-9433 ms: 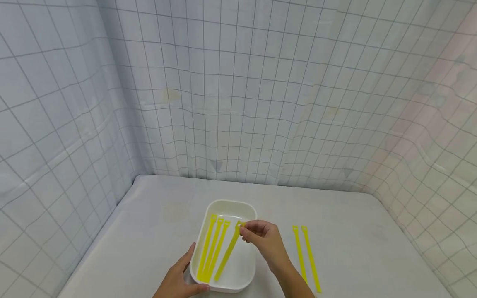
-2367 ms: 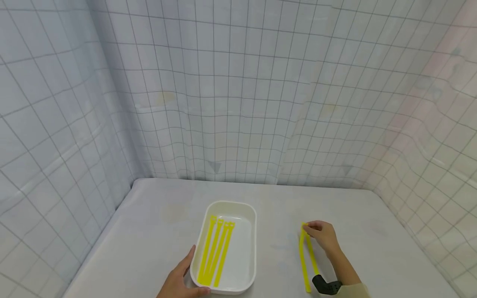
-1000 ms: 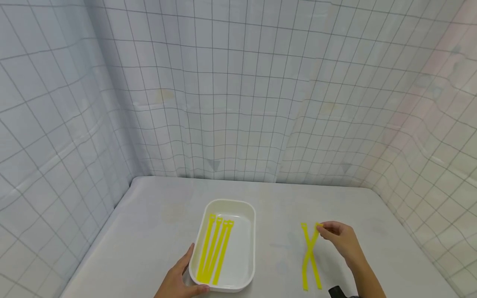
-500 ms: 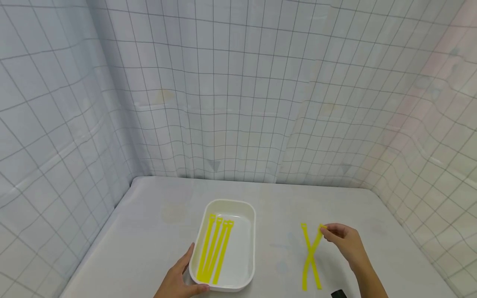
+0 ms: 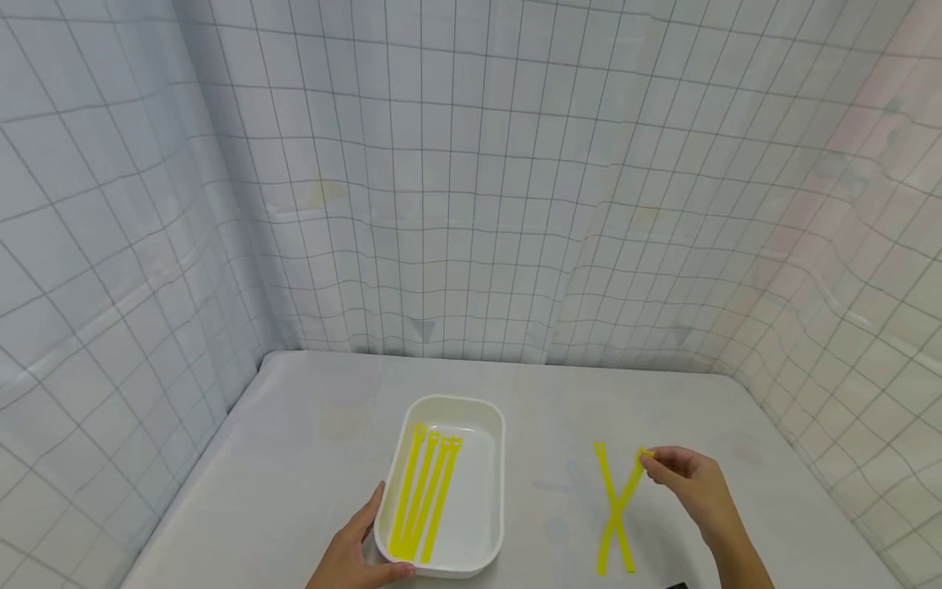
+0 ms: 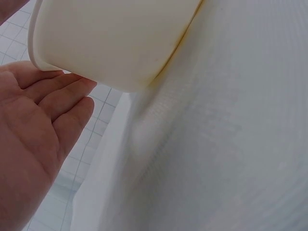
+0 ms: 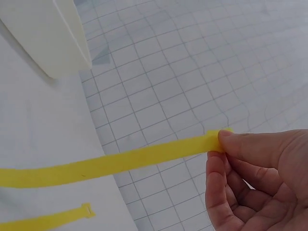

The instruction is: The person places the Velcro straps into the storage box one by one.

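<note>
My right hand (image 5: 695, 483) pinches the slotted head of a yellow hook-and-loop cable tie (image 7: 130, 160) between thumb and fingers. That tie slants down to the left and crosses over a second yellow cable tie (image 5: 606, 474) on the table. In the right wrist view the held end is raised, and the other tie's slotted head (image 7: 87, 210) shows below it. My left hand (image 5: 353, 548) holds the near left corner of a white tray (image 5: 503, 491), thumb at the front rim and fingers along the outer side (image 6: 62, 96). Several yellow cable ties (image 5: 423, 495) lie side by side in the tray's left half.
A white cloth covers the table (image 5: 545, 401). White grid-patterned curtains (image 5: 471, 204) close off the back and both sides. The tray's wall (image 7: 48, 38) stands to the left of the right hand's work. A dark wrist device (image 5: 677, 586) barely shows at the bottom edge.
The right hand, earlier placing a fourth tie in the tray, has since gripped one table tie's head and drawn it rightward across the other. The left hand stays at the tray.
</note>
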A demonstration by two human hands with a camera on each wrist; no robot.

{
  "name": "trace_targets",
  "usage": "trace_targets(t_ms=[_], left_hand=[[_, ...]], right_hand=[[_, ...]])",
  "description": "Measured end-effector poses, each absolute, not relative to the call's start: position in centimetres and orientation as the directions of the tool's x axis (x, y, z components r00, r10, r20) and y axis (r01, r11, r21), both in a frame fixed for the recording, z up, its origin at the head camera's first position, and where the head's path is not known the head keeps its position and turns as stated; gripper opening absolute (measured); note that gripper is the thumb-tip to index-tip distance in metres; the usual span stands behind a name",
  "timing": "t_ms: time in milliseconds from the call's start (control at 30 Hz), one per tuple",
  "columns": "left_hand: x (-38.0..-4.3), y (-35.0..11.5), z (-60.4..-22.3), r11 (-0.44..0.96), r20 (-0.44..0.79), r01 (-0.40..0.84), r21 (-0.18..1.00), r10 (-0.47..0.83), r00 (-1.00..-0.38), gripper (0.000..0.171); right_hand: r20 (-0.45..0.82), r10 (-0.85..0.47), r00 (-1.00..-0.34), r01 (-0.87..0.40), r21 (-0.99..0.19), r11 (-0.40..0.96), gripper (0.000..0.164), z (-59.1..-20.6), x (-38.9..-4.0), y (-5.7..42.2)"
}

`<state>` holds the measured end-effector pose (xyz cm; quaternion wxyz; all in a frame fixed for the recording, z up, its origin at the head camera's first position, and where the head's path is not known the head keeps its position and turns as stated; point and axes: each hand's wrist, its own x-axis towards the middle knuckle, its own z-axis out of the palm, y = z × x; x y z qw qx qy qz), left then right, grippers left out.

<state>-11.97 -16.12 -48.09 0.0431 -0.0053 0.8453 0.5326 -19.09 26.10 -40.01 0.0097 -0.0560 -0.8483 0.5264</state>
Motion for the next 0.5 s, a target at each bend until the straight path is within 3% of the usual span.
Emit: trace_targets(t_ms=[500], left_hand=[[-11.9, -16.1, -48.2, 0.418, -0.063, -0.039, 0.908, 0.042, -0.997, 0.11]], right_hand=[[0.152, 0.096, -0.984, -0.108, -0.927, 0.358, 0.036, -36.7, -19.3, 24.2]])
